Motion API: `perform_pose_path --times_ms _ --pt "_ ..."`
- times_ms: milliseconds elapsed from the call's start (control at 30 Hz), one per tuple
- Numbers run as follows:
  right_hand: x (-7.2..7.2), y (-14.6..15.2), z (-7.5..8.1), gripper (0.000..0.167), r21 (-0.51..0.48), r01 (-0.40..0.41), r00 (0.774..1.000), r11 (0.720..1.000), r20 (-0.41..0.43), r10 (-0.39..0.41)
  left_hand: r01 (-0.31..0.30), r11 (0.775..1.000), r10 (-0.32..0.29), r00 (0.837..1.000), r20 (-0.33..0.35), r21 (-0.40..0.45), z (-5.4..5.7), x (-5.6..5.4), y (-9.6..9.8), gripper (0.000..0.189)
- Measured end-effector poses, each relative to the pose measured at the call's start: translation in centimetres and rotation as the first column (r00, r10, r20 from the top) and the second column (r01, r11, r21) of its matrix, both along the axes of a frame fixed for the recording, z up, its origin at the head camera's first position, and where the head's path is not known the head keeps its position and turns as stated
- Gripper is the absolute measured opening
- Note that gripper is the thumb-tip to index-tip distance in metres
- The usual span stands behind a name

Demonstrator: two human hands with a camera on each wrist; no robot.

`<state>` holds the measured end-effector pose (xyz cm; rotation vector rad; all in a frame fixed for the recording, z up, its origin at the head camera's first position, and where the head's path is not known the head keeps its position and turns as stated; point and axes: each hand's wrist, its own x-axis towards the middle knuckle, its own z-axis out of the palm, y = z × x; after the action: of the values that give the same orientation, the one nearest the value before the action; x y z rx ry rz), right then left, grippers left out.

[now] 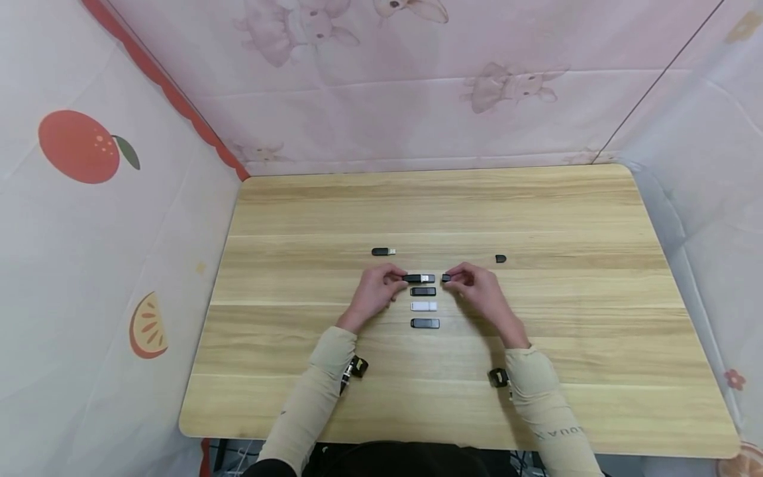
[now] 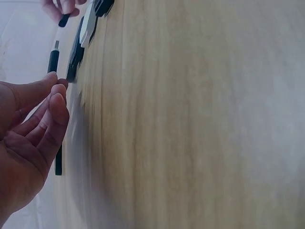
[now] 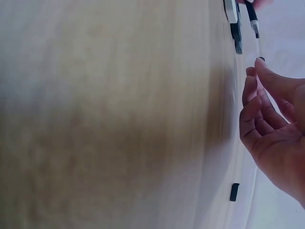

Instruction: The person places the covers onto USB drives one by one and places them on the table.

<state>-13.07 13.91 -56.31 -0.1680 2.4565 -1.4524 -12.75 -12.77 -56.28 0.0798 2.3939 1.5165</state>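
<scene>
My left hand pinches the rear end of a black USB flash drive between thumb and fingers. Its bare metal plug points right, toward the other hand. Between the thumb and fingertips of my right hand is a small black cap, held a short gap away from the plug. Seen from the head, the held drive passes over a dark strip, perhaps another drive beneath it. Closer to the body lie a black flash drive, a white flash drive and a dark grey flash drive, in a column.
An uncapped black flash drive lies beyond the left hand, its plug facing right. A separate black cap sits beyond the right hand. The wooden table meets printed cloth walls at the back and sides.
</scene>
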Motion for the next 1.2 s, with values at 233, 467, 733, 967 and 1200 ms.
perform_pose_path --times_ms 233,467,733,967,1200 --pt "0.2 -0.6 0.3 0.025 0.021 -0.020 1.000 1.000 -0.004 0.021 0.029 0.999 -0.029 1.000 0.002 -0.017 0.0 0.3 0.5 0.020" --pt "0.2 -0.9 0.3 0.024 0.026 -0.043 0.999 0.999 -0.022 0.043 0.043 0.999 -0.043 0.999 0.009 -0.003 0.1 0.4 0.8 0.019" --pt "0.2 -1.2 0.2 0.022 0.024 -0.075 0.996 0.997 -0.051 0.076 0.052 0.999 -0.052 0.999 -0.001 -0.001 0.2 0.4 1.0 0.018" --pt "0.3 -1.5 0.3 0.022 0.013 -0.076 0.996 0.997 -0.046 0.077 0.048 0.999 -0.048 0.999 -0.005 -0.003 0.3 0.4 1.0 0.018" --pt "0.4 -1.6 0.4 0.022 0.025 -0.075 0.996 0.997 -0.045 0.076 0.043 0.999 -0.043 0.999 -0.014 -0.008 0.2 0.5 0.9 0.018"
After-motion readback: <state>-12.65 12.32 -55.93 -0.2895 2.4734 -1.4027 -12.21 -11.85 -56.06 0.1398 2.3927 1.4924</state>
